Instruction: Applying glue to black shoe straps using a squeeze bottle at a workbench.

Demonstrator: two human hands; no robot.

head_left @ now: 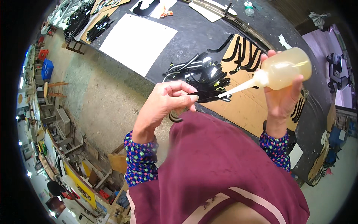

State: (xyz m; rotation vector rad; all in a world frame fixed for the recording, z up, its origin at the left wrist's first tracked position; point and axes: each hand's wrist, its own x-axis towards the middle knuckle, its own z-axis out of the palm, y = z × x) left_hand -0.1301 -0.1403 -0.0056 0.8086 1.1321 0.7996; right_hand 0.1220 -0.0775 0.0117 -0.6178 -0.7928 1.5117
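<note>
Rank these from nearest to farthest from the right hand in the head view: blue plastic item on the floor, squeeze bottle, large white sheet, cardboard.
1. Squeeze bottle: held in the right hand.
2. Cardboard: on the table, below that hand.
3. Large white sheet: on the table, farther left.
4. Blue plastic item: on the floor, far left.

Strip: inner end hidden in left hand. Bottle masks part of right hand. Table: far-left corner cut off at top.
</note>
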